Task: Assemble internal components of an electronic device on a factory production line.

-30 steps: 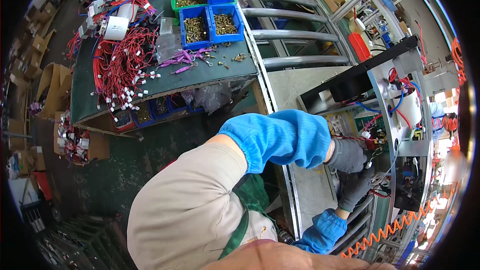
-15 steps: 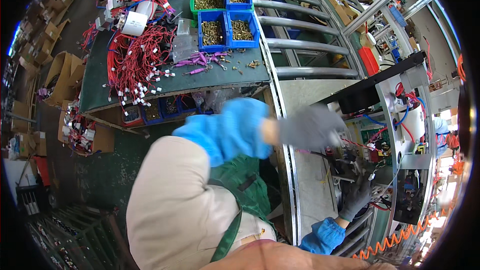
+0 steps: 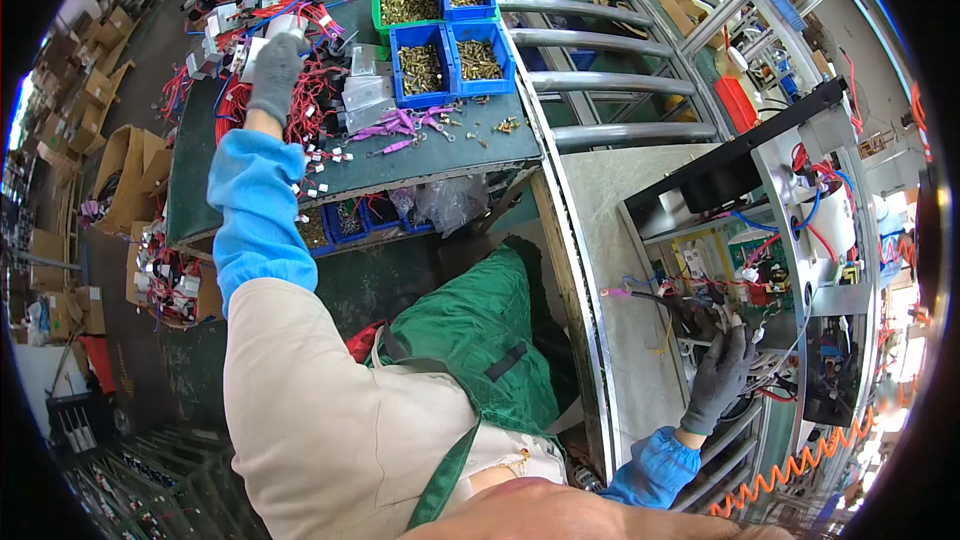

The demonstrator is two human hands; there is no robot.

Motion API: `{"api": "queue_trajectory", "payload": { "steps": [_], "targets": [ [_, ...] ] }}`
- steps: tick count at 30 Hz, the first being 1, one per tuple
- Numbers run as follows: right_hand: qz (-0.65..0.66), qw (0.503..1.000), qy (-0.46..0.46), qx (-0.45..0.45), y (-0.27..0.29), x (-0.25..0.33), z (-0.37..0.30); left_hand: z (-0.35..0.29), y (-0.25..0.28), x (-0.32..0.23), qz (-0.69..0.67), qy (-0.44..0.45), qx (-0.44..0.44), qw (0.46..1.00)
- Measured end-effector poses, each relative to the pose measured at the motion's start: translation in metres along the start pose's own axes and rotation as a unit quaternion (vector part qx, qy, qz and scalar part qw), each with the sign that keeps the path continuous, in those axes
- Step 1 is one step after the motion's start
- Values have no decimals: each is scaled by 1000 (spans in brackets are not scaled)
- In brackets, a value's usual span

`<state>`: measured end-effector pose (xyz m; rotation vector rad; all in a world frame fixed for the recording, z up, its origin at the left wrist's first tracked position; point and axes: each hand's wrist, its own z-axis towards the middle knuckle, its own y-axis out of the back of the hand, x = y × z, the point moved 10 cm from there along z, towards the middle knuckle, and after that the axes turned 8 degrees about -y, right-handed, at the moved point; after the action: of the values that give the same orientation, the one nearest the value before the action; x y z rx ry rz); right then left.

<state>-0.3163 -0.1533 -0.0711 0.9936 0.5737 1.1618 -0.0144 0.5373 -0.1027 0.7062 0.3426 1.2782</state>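
Observation:
My left hand (image 3: pixel 277 72), in a grey glove, reaches onto the left bench and closes over a white capacitor (image 3: pixel 252 57) in a pile of wired parts. Its fingers partly hide the part. Red wires with white plugs (image 3: pixel 318 100) lie beside and under the glove. My right hand (image 3: pixel 722 372), also gloved in grey, is at the open edge of a metal machine chassis (image 3: pixel 770 175). Its fingers are curled around dark cables (image 3: pixel 685 312) there. A white cylinder (image 3: pixel 828 220) with red and blue wires sits inside the chassis.
Blue bins (image 3: pixel 420 62) and a green bin (image 3: pixel 408 4) hold brass screws. Purple-sleeved terminals (image 3: pixel 405 125) lie in front of them on the green bench (image 3: pixel 450 155). Behind the chassis runs a roller conveyor (image 3: pixel 620 83). An orange coiled hose (image 3: pixel 800 475) hangs at lower right.
My left hand has swung from beside the chassis far left to the wired parts on the bench. The right hand stays at the chassis, with only a small shift.

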Motion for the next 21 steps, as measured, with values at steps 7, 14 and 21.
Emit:
{"api": "queue_trajectory", "payload": {
  "steps": [7, 14, 21],
  "targets": [
    [41, 996, 25, -69, 24, 25, -13, 42, 42, 1, -495, 338, 118, 792],
    [229, 970, 51, 61, 14, 82, -24, 69, 149, -80, -431, 213, 108, 870],
    [197, 967, 95, 129, 7, 116, -34, 96, 169, -27, -325, 132, -77, 933]
  ]
}}
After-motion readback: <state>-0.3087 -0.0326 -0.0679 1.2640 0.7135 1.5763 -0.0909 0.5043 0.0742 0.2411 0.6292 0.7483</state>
